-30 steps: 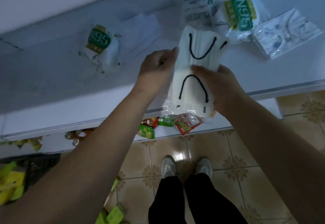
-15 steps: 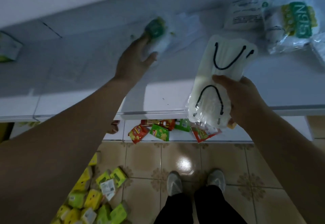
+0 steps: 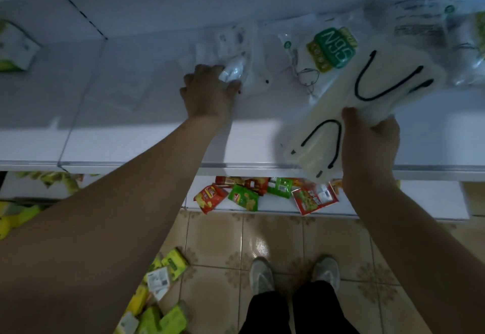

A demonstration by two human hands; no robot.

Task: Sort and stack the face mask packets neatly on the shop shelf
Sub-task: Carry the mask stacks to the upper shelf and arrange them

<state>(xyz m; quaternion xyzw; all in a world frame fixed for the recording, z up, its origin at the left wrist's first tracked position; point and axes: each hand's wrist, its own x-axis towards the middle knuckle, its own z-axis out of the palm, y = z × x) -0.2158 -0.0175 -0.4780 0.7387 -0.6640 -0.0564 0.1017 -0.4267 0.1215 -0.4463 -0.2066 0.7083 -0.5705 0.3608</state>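
Observation:
My right hand (image 3: 372, 136) grips a long clear packet of white masks with black ear loops (image 3: 349, 113), held tilted over the front of the white shelf (image 3: 131, 134). My left hand (image 3: 207, 92) lies on the shelf, its fingers curled on the edge of a clear packet of white masks (image 3: 236, 55). Beside that packet lies an N95 packet with a green label (image 3: 332, 48). More printed mask packets (image 3: 420, 16) sit at the back right, partly behind the held packet.
A small packet (image 3: 15, 45) lies at the shelf's far left. Red and green snack packets (image 3: 262, 194) sit on the lower shelf. Yellow-green packs (image 3: 157, 302) are scattered on the tiled floor near my shoes (image 3: 291, 273).
My left hand left the N95 packet, which now lies further right, and took the clear packet beside it. My right hand tilted its packet to the right.

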